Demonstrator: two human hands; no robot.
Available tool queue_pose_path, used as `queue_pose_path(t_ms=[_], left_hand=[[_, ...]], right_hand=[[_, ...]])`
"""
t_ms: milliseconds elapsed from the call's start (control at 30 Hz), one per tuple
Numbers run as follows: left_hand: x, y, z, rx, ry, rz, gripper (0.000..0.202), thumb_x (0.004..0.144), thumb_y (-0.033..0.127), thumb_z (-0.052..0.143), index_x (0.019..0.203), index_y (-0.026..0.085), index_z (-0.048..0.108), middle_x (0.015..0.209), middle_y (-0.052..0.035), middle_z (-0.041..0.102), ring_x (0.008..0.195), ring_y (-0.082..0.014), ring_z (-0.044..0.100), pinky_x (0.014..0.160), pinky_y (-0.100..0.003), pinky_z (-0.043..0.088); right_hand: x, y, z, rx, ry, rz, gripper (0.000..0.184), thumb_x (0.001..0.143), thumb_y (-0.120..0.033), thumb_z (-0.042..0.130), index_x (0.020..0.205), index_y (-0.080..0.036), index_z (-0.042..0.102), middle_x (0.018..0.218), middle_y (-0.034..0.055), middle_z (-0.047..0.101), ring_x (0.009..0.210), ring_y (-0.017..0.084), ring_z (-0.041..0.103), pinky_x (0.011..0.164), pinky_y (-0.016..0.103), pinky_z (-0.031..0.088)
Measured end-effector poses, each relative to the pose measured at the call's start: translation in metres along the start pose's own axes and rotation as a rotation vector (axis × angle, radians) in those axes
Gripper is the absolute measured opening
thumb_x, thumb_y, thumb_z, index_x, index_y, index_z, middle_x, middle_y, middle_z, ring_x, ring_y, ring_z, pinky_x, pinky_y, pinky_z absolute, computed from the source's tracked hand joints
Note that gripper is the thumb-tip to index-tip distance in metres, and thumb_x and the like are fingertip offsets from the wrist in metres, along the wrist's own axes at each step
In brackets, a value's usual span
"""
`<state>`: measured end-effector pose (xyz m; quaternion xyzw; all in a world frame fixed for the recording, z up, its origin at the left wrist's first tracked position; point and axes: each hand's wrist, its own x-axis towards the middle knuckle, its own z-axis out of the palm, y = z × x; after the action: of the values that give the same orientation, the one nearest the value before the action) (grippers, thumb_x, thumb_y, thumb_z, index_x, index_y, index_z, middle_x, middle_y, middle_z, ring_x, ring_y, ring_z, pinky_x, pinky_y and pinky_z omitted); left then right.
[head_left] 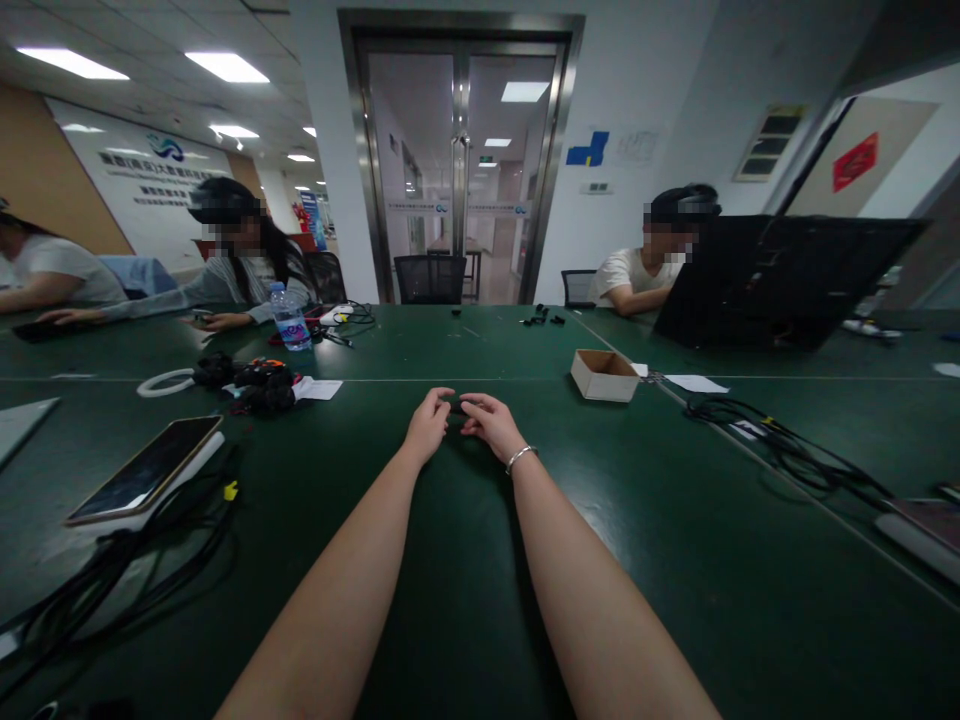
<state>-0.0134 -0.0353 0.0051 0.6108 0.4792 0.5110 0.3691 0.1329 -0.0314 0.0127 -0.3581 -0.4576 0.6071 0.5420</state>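
Note:
Both my arms stretch forward over a dark green table (465,600). My left hand (427,422) and my right hand (489,420) meet near the table's middle, fingers curled and pinched together on a small dark object (456,408) held between them. The object is too small and dark to name. A thin bracelet (520,456) sits on my right wrist. A small open cardboard box (604,375) stands to the right of my hands, a little farther away.
A tablet (146,470) and black cables (112,570) lie at the left. A water bottle (289,318), dark gear (251,382) and paper sit beyond. More cables (787,445) run on the right. An open laptop (780,280) stands far right. Three people sit across the table.

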Motion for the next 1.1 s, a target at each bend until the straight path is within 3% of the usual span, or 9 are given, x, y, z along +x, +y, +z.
queue_pose_path(t_ms=[200, 467, 667, 833, 1000, 1100], left_hand=[[-0.0008, 0.0006, -0.001, 0.002, 0.004, -0.015, 0.029, 0.083, 0.024, 0.049, 0.111, 0.022, 0.057, 0.098, -0.0044, 0.054, 0.063, -0.0085, 0.052, 0.049, -0.017, 0.042], [-0.0018, 0.0064, 0.0007, -0.01, 0.001, -0.049, 0.028, 0.084, 0.021, 0.048, 0.111, 0.019, 0.056, 0.096, -0.0043, 0.056, 0.061, -0.0076, 0.054, 0.048, -0.016, 0.042], [0.0021, 0.0024, 0.0004, 0.026, 0.019, -0.068, 0.029, 0.091, 0.036, 0.039, 0.109, 0.019, 0.055, 0.072, -0.0002, 0.053, 0.052, -0.0091, 0.049, 0.044, -0.018, 0.04], [0.0024, 0.0012, -0.0009, 0.009, 0.009, -0.043, 0.028, 0.084, 0.026, 0.048, 0.111, 0.02, 0.055, 0.083, -0.0012, 0.056, 0.061, -0.0097, 0.053, 0.047, -0.017, 0.041], [0.0028, -0.0004, -0.001, 0.027, -0.017, -0.086, 0.029, 0.09, 0.035, 0.039, 0.109, 0.02, 0.055, 0.065, 0.0019, 0.053, 0.049, -0.0091, 0.046, 0.044, -0.017, 0.035], [0.0047, -0.0006, -0.0007, 0.023, -0.036, -0.082, 0.028, 0.088, 0.029, 0.042, 0.11, 0.02, 0.055, 0.066, 0.0023, 0.052, 0.051, -0.0089, 0.047, 0.045, -0.017, 0.036]], right_hand=[[0.0025, 0.0012, 0.0003, 0.033, 0.037, 0.046, 0.021, 0.072, -0.022, 0.076, 0.089, -0.013, 0.066, 0.06, 0.0007, 0.063, 0.044, 0.008, 0.055, 0.049, 0.023, 0.057], [0.0023, -0.0006, 0.0, 0.033, 0.049, 0.068, 0.018, 0.077, -0.021, 0.072, 0.091, -0.013, 0.064, 0.06, -0.0004, 0.062, 0.044, 0.008, 0.056, 0.049, 0.021, 0.056], [0.0005, -0.0018, 0.0007, 0.025, 0.042, 0.042, 0.017, 0.077, -0.019, 0.071, 0.092, -0.014, 0.065, 0.065, -0.0005, 0.062, 0.045, 0.007, 0.056, 0.049, 0.021, 0.056], [-0.0012, -0.0029, 0.0019, 0.017, 0.046, 0.037, 0.015, 0.079, -0.017, 0.069, 0.092, -0.014, 0.065, 0.066, -0.0008, 0.062, 0.044, 0.006, 0.055, 0.049, 0.022, 0.057], [-0.0004, -0.0025, 0.0011, 0.021, 0.052, 0.04, 0.018, 0.077, -0.02, 0.072, 0.092, -0.014, 0.065, 0.066, -0.0005, 0.062, 0.046, 0.007, 0.056, 0.049, 0.022, 0.057], [0.0, -0.002, 0.0003, 0.024, 0.056, 0.038, 0.018, 0.076, -0.02, 0.072, 0.091, -0.014, 0.065, 0.067, -0.0004, 0.062, 0.046, 0.007, 0.056, 0.05, 0.022, 0.057]])
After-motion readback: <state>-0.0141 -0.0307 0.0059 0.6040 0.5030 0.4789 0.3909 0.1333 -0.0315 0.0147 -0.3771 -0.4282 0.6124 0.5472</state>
